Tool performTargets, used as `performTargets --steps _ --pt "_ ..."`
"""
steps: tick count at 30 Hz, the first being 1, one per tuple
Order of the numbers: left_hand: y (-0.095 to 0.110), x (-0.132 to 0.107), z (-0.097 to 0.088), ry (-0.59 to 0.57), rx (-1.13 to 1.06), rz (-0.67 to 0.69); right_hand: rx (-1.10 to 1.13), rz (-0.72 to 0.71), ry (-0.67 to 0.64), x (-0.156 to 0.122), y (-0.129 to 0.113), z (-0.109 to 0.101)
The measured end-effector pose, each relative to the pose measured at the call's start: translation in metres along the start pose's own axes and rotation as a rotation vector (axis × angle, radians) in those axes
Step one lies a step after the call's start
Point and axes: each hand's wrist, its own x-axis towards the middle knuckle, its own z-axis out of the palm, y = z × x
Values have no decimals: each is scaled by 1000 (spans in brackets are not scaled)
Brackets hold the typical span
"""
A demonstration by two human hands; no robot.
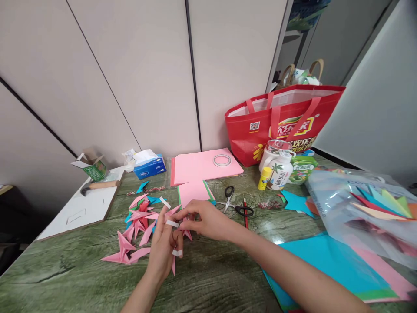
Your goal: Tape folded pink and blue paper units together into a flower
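Note:
My left hand (pixel 162 250) is closed round a pink folded-paper piece (pixel 173 266), whose points stick out below and between the fingers. White strips, seemingly tape, cling to its fingers: one strip (pixel 165 202) at a raised fingertip, another strip (pixel 172 223) mid-hand, a third strip (pixel 177 252) lower down. Thumb and forefinger of my right hand (pixel 203 217) pinch at the same pink paper, close to the middle strip; the exact grip is partly hidden. Just left lie several pink folded-paper stars (pixel 125 250) with red and blue pieces.
Behind the hands are a small paper stack (pixel 194 193), large pink sheets (pixel 198 165) with a tape roll (pixel 222 160), scissors (pixel 230 202) and a red pencil (pixel 245 213). To the right stand a glue stick (pixel 264 179), bottle (pixel 280 171), red bag (pixel 247 143) and blue sheets (pixel 322 261).

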Motion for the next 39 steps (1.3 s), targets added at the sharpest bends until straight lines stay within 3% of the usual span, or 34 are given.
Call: performTargets --steps 4,7,12,17,24,28,35,39 --pt "-1 1 -2 -15 34 25 15 74 -42 0 -2 4" --pt "0 1 -1 6 104 161 -23 50 -49 1 -1 1" --pt "5 4 -4 176 120 427 -177 69 -17 2 8 -4" --pt "11 10 -12 348 124 592 -138 77 62 5 26 0" --pt "12 12 -13 428 68 588 -214 15 68 5 38 9" --pt "9 12 -11 414 68 588 -354 -19 82 10 40 12" --pt "3 12 -12 386 90 558 -655 53 -36 50 44 18" --pt "4 13 -14 367 85 553 -679 65 -69 66 47 21"
